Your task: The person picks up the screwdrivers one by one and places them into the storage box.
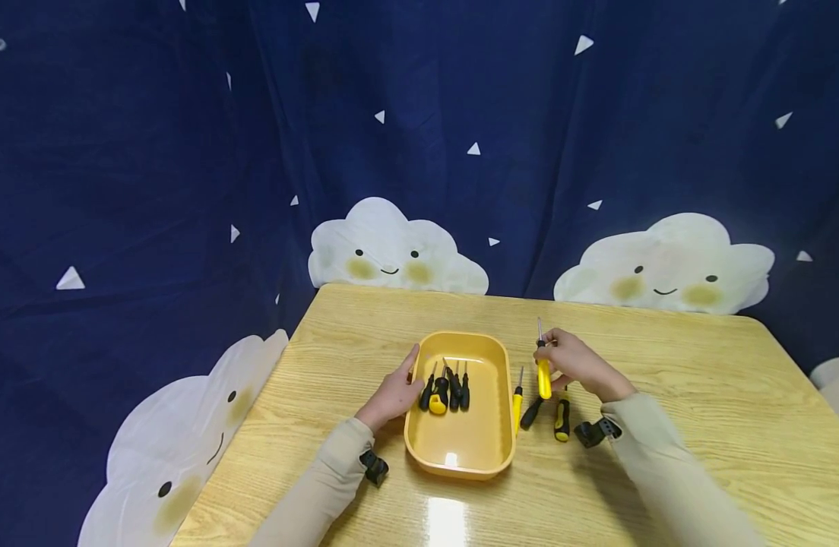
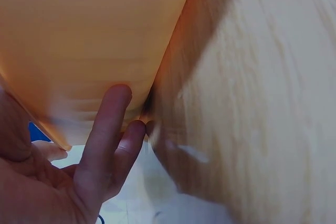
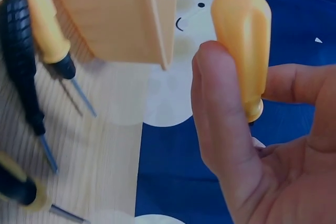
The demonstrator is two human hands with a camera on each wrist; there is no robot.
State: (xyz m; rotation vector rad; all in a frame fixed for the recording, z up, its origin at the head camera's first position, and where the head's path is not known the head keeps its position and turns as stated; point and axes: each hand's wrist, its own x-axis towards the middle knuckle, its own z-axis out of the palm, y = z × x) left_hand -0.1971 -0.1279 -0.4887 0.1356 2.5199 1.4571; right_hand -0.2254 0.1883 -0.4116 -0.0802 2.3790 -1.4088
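Note:
My right hand (image 1: 575, 360) holds a yellow-handled screwdriver (image 1: 544, 377) above the table, its shaft pointing away from me. In the right wrist view the thumb and fingers pinch the yellow handle (image 3: 244, 40). My left hand (image 1: 392, 395) is at the left side of a yellow-orange tray (image 1: 460, 457), thumb at the rim and fingers along the outer wall (image 2: 94, 40). Inside the tray lie several black-handled screwdrivers (image 1: 465, 395) and a stubby black-and-yellow screwdriver (image 1: 438, 396), grouped toward its left side.
Right of the tray, a yellow screwdriver (image 1: 517, 406), a black screwdriver (image 1: 531, 414) and a black-and-yellow screwdriver (image 1: 562, 418) lie on the wooden table (image 1: 700, 395). A dark blue curtain (image 1: 419, 152) with cloud and triangle prints hangs behind the table and to its left.

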